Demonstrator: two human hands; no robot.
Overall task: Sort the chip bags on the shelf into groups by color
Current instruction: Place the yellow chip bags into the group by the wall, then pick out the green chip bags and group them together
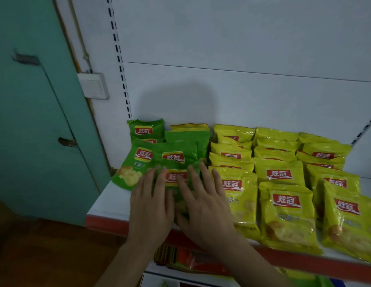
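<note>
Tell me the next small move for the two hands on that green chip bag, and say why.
Probably lift the yellow chip bag out from behind the green group and move it right. Both the left hand and the right hand lie flat on the front green chip bag, which already sits among the green bags, while the yellow rows fill the right of the shelf.

Head view looks down, close, onto the shelf (110,195) — front-on.
</note>
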